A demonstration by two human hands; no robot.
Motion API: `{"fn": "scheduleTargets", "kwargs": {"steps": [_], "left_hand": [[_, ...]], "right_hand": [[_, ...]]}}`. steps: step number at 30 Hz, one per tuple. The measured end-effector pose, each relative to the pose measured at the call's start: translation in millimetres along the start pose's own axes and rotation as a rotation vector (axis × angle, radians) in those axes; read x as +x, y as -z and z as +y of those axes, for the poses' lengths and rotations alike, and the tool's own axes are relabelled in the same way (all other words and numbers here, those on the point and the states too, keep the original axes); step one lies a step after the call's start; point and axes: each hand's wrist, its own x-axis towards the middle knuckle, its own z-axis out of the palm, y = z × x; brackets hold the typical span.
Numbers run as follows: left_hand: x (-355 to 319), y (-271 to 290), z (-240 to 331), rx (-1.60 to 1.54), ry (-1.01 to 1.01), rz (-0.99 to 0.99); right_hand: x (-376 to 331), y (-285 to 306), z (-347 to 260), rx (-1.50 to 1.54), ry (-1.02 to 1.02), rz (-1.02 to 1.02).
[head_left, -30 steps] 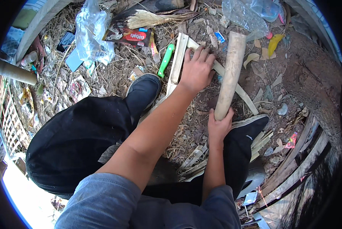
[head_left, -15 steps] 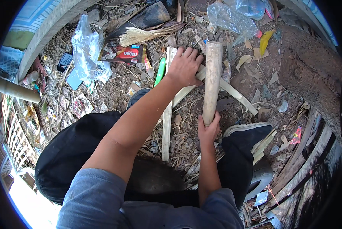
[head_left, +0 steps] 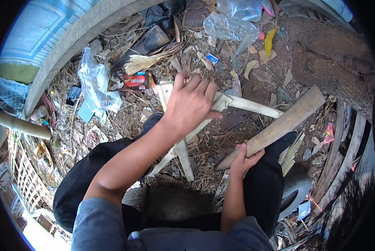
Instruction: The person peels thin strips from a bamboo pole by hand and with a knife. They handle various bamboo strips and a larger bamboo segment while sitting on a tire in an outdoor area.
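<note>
My left hand point(head_left: 191, 102) is closed over several pale split strips of wood or bamboo point(head_left: 254, 106), which cross beneath its palm. Their lower ends point(head_left: 184, 161) spread out over the littered ground between my legs. In my right hand point(head_left: 245, 161) is a thick, smooth wooden stick point(head_left: 283, 121), gripped near its lower end. It slants up to the right, over the shoe and lower leg on that side. My left fingers and palm hide the place where the strips cross.
A tyre point(head_left: 294, 188) lies beside my right leg. Clear plastic bottles point(head_left: 231, 29), a crumpled plastic bag point(head_left: 93, 79) and a red-brown wrapper point(head_left: 131, 81) litter the ground ahead. A log point(head_left: 329, 62) lies at the right, a curved grey beam point(head_left: 57, 54) at the left.
The stick has swung from upright between the strips to a slant on the right, with my right hand. My left hand has curled its fingers round the strips and shifted them. The green object no longer shows.
</note>
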Motion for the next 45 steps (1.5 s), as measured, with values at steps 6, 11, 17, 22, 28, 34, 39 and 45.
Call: {"fn": "scheduleTargets", "kwargs": {"steps": [6,11,17,22,28,34,39,45], "left_hand": [[-42.9,110.5,78.0,-0.023,-0.015,0.0],[-90.4,168.3,110.5,0.001,0.11,-0.117],[-136.5,206.4,139.7,-0.027,0.119,-0.157],[-177.1,214.9,162.0,0.032,0.027,0.028],[-212.9,232.0,190.2,0.085,0.025,-0.017],[-204.0,271.9,181.8,-0.2,0.117,-0.418],[-189.4,263.1,142.5,-0.314,0.015,-0.538],[-181.0,272.1,128.8,-0.228,0.158,-0.553]], "right_hand": [[-1.0,26.1,-67.4,0.268,0.177,0.163],[-30.0,37.0,-115.8,0.334,0.09,0.153],[-52.5,75.3,-152.2,0.458,-0.121,-0.068],[-70.6,94.7,-176.1,0.655,-0.197,-0.236],[-85.5,118.2,-182.4,0.839,-0.112,-0.421],[-101.8,127.4,-185.4,0.901,-0.089,-0.421],[-105.1,106.4,-219.8,0.888,-0.136,-0.312],[-86.6,93.3,-270.4,0.929,-0.101,-0.371]]}}
